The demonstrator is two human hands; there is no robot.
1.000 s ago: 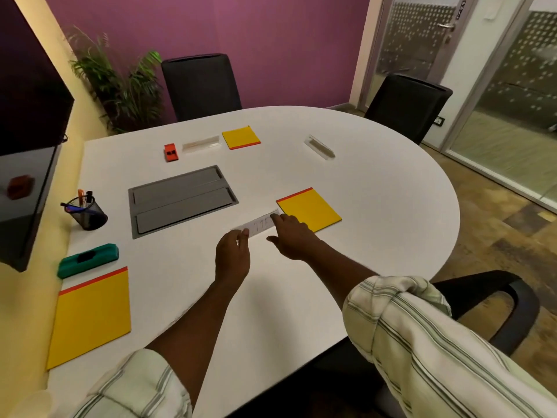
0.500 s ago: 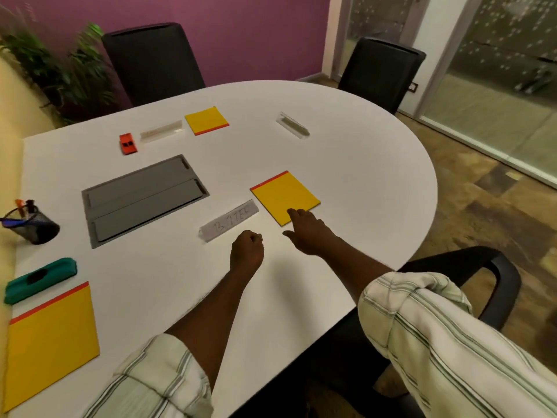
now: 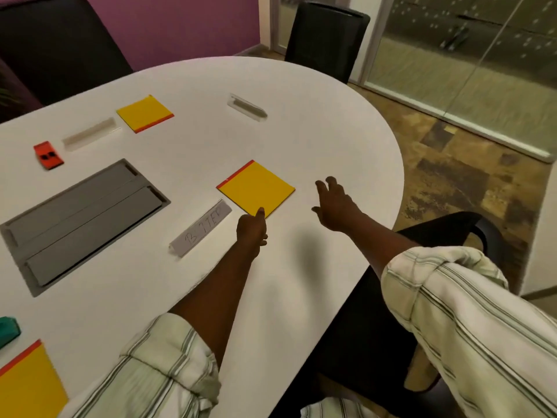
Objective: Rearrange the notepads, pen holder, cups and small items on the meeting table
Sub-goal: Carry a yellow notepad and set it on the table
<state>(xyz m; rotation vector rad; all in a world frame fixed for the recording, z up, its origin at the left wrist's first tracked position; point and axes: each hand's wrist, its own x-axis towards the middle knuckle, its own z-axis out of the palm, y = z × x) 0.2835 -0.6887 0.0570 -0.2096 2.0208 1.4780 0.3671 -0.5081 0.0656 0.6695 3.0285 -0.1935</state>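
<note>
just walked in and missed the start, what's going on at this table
A person in striped sleeves is working at a white meeting table. Their left hand has one fingertip on the near corner of the middle yellow notepad; its other fingers are hidden. The right hand hovers open to that notepad's right, holding nothing. A lettered name card lies just left of the left hand. A second notepad lies at the far side.

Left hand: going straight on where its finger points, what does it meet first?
The yellow notepad beside the name card. The left hand has one extended finger at the pad's near corner, apparently touching it, though depth is unclear.
</note>
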